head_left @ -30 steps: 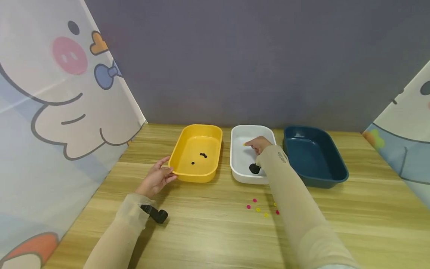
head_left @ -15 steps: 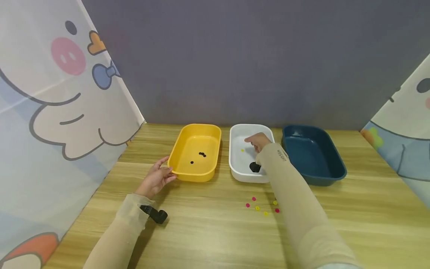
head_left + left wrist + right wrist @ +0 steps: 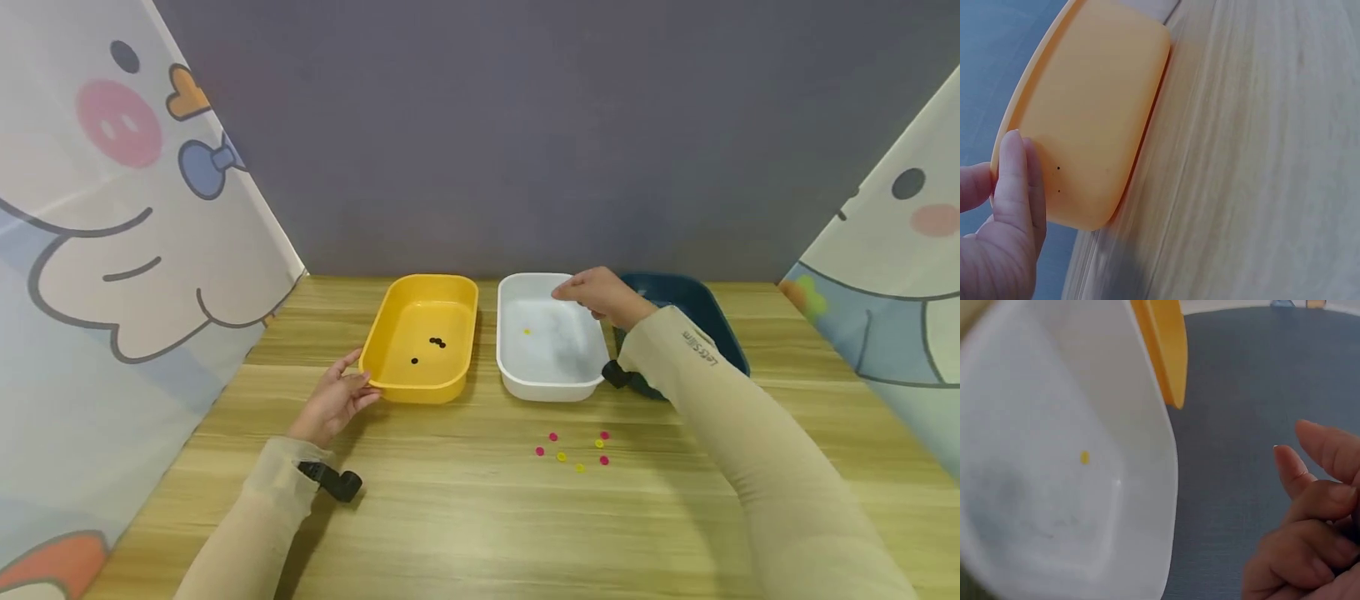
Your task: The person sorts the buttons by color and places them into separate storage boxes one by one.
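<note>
My left hand point(image 3: 330, 407) grips the near left corner of the yellow tray point(image 3: 424, 394); in the left wrist view its thumb lies over the rim and the fingers point(image 3: 1013, 181) press the outer wall. Several small black discs point(image 3: 437, 342), like buttons, lie inside that tray. Above the far right side of the white tray point(image 3: 550, 390) hovers my right hand point(image 3: 603, 297). Its thumb and forefinger are apart in the right wrist view, the other fingers point(image 3: 1297, 550) loosely curled, with nothing seen between them. One yellow button point(image 3: 527, 332) lies on the white tray's floor.
A dark blue tray point(image 3: 720, 325) stands to the right, partly behind my right forearm. Several pink buttons point(image 3: 553, 437) and yellow buttons point(image 3: 562, 457) lie scattered on the wooden table point(image 3: 450, 517) before the white tray. A grey wall point(image 3: 480, 142) rises behind the trays.
My right hand has let go of the yellow button, which dropped into the white tray, and has moved up and to the right. The left hand keeps its hold on the yellow tray.
</note>
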### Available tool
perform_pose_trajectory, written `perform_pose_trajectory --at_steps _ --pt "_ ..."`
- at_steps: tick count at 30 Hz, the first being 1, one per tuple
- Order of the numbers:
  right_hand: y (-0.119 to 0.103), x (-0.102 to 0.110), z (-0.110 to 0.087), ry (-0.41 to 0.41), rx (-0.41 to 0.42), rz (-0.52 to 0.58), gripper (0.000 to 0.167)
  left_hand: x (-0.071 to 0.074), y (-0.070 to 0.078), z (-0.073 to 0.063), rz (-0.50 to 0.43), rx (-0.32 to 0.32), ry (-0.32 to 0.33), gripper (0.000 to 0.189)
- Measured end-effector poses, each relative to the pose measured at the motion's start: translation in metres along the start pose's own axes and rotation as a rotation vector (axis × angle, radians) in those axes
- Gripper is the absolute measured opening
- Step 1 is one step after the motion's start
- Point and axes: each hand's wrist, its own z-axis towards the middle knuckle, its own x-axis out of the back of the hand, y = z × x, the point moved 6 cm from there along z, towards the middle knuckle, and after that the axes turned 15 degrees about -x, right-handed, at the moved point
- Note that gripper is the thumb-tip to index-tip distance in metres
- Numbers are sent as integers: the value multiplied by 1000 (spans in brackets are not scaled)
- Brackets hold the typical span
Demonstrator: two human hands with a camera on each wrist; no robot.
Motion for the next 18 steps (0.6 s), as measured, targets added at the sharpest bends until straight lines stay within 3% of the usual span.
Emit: perform_pose_trajectory --at_steps 4,12,18 --pt "14 -9 -18 -25 83 -81 36 2 4 1 -10 -8 -11 63" --pt "43 -34 -45 -127 214 -141 29 5 0 1 -24 17 -5 66" --pt "64 -48 -62 -161 379 -231 23 2 -1 1 -20 18 -4 65"
